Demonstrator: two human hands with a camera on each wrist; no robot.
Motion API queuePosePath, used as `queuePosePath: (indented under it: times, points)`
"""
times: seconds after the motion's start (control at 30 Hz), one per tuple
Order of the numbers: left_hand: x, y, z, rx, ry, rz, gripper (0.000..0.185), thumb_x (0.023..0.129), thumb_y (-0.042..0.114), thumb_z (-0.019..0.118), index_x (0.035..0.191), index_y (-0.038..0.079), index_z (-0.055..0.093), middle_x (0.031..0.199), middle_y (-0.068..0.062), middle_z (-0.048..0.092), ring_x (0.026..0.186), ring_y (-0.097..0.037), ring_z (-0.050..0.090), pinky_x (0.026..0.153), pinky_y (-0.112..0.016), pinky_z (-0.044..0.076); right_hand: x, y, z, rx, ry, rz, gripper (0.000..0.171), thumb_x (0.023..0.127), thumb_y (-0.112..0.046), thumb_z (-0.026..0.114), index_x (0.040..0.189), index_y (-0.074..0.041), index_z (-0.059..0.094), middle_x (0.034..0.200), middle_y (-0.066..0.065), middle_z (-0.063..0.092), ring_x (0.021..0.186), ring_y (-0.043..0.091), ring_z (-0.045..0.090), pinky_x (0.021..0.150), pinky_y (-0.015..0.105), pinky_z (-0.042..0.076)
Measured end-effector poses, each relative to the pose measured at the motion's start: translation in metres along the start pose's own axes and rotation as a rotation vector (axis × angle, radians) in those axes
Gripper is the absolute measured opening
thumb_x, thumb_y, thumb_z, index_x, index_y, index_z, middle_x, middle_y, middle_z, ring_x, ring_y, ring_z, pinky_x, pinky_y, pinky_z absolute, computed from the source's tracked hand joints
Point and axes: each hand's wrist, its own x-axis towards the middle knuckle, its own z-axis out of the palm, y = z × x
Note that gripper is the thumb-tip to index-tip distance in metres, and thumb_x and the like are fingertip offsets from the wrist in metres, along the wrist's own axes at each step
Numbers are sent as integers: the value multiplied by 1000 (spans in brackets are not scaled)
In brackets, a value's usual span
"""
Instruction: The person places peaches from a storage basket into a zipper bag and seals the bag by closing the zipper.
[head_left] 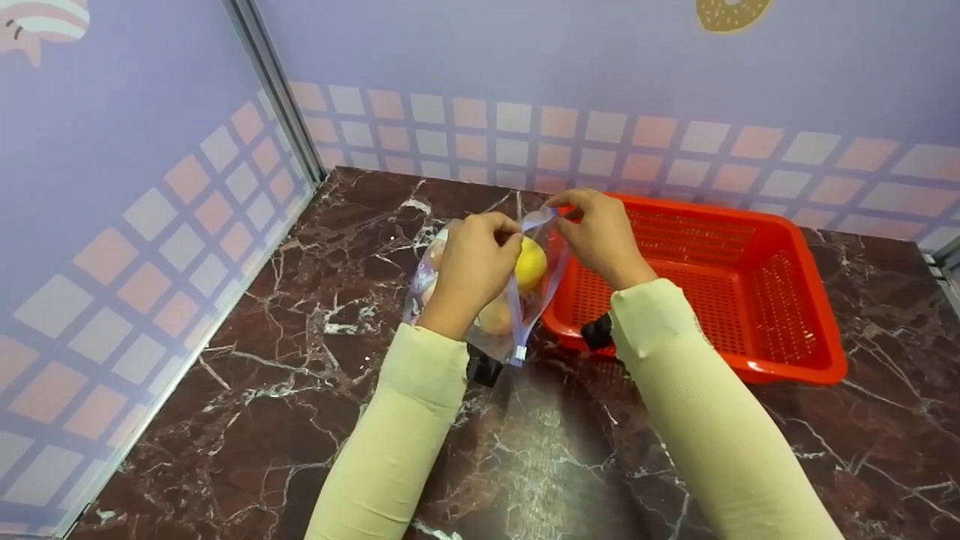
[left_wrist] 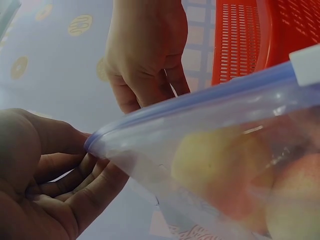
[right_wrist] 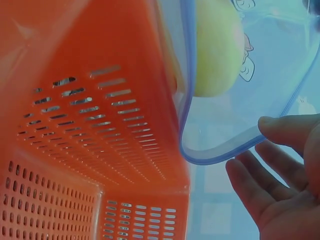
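Note:
A clear zip bag [head_left: 501,337] with a blue zip strip [head_left: 514,304] stands on the marble table [head_left: 300,315], just left of a red basket [head_left: 750,300]. Inside it are a yellow fruit [head_left: 531,264] and a peach-coloured fruit [head_left: 495,316]. My left hand [head_left: 480,255] grips the bag's top from the left, its curled fingers at the strip's end [left_wrist: 90,142]. My right hand [head_left: 592,225] pinches the strip at the bag's far top corner, over the basket's near-left rim. In the right wrist view the right hand [right_wrist: 280,185] lies under the bag's edge [right_wrist: 200,157], beside the yellow fruit [right_wrist: 217,50].
The red slotted basket [right_wrist: 90,125] has nothing visible in it and sits against the bag's right side. Lilac checked walls [head_left: 187,187] close the table on the left and at the back. Bare marble stretches toward me between my sleeves [head_left: 405,420].

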Motion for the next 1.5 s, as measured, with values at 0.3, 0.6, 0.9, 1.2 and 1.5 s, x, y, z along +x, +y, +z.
queuePosePath:
  times: [0.3, 0.6, 0.9, 1.2, 1.5]
  points:
    - [-3, 0, 2, -13, 6, 22, 13, 89, 15, 65, 96, 8, 75, 86, -3, 72, 76, -14, 63, 68, -26, 52, 2, 0, 0, -7, 14, -33, 20, 91, -9, 62, 108, -11, 73, 105, 9, 72, 83, 22, 63, 70, 35, 52]
    - [-9, -4, 3, -40, -4, 47, 18, 88, 15, 65, 100, 6, 74, 88, -4, 73, 79, -15, 66, 73, -28, 54, 6, -2, 2, -27, 54, -2, 19, 91, -9, 60, 101, -11, 76, 99, 8, 74, 83, 21, 62, 73, 34, 51]
    - [-29, -16, 10, -75, 17, 121, 21, 85, 15, 70, 103, 5, 72, 89, -7, 71, 79, -17, 66, 74, -29, 55, 7, 0, 2, -40, 67, 33, 22, 90, -10, 58, 99, -13, 78, 96, 8, 74, 75, 21, 56, 62, 28, 42]
    - [-58, -34, 17, -38, 151, 297, 21, 80, 17, 78, 96, 5, 71, 87, -8, 70, 78, -18, 66, 73, -28, 55, 8, 1, 0, -33, 75, 44, 22, 88, -11, 58, 99, -13, 78, 94, 7, 74, 73, 21, 56, 60, 27, 42]
    - [-84, -50, 25, -33, 251, 423, 16, 78, 11, 78, 92, 6, 73, 89, -5, 71, 82, -18, 65, 82, -30, 54, 7, 1, -1, -41, 73, 40, 22, 88, -12, 58, 98, -14, 78, 91, 6, 74, 65, 19, 54, 53, 26, 41]
